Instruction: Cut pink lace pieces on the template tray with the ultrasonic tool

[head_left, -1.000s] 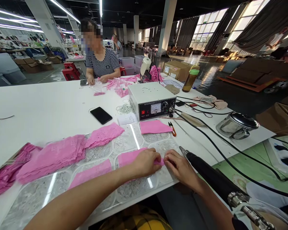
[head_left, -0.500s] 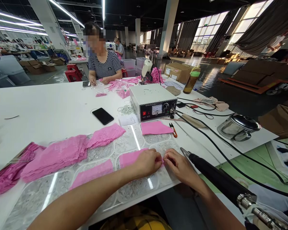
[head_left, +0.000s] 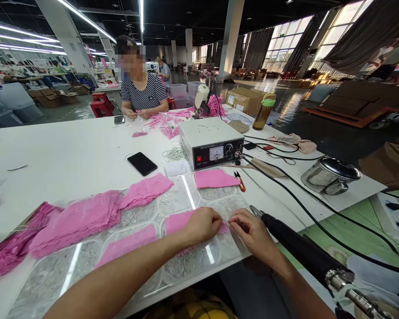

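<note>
My left hand [head_left: 203, 225] is closed, its fingertips pinched on a small piece of pink fabric [head_left: 224, 227] above the clear mat. Close on its right, my right hand [head_left: 251, 231] pinches the other end of that piece. Part of the fabric is hidden under my left hand. Just behind that hand lies a flat pink fabric panel [head_left: 177, 221], and another pink panel [head_left: 129, 243] is under my left forearm. A stack of pink lace pieces [head_left: 78, 221] spreads to the left. Beside my right hand is the metal tip of a black handheld tool [head_left: 292, 241].
A white control box [head_left: 216, 126] stands behind the mat, with black cables running right. Orange-handled thread snips [head_left: 240, 180], a phone [head_left: 142, 163], a lidded metal mug [head_left: 330, 176] and a bottle [head_left: 263, 116] are on the table. Across it sits a co-worker [head_left: 142, 93].
My hands have drawn slightly apart, and more of the pink fabric shows between the fingertips. The co-worker's hands have shifted a little. The view has tilted slightly.
</note>
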`<act>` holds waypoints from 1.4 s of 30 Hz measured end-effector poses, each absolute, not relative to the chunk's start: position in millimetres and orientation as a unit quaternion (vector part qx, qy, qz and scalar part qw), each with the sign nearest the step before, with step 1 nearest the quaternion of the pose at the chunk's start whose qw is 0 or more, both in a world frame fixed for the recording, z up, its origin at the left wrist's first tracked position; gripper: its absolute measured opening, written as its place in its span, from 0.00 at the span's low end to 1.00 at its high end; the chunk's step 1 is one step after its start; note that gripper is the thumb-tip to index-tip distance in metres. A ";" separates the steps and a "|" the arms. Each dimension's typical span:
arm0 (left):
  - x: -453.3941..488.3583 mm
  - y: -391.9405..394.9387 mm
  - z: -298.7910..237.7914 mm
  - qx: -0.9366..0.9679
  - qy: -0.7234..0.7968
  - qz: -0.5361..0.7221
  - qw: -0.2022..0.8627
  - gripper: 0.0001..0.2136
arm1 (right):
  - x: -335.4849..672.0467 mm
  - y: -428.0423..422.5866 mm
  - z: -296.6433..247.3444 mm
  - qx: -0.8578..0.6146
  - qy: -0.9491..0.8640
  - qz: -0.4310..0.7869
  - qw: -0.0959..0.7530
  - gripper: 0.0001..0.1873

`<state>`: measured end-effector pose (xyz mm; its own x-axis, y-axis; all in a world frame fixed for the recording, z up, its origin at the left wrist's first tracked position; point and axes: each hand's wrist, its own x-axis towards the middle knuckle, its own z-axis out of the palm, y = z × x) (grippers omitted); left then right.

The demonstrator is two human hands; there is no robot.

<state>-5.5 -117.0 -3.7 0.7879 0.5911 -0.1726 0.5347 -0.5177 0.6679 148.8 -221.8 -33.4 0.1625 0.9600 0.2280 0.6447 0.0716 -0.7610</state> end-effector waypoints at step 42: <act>-10.4 -108.1 -9.3 0.764 0.366 0.107 0.521 0.10 | 128.9 -223.2 -36.0 -0.674 -0.640 0.091 0.358 0.05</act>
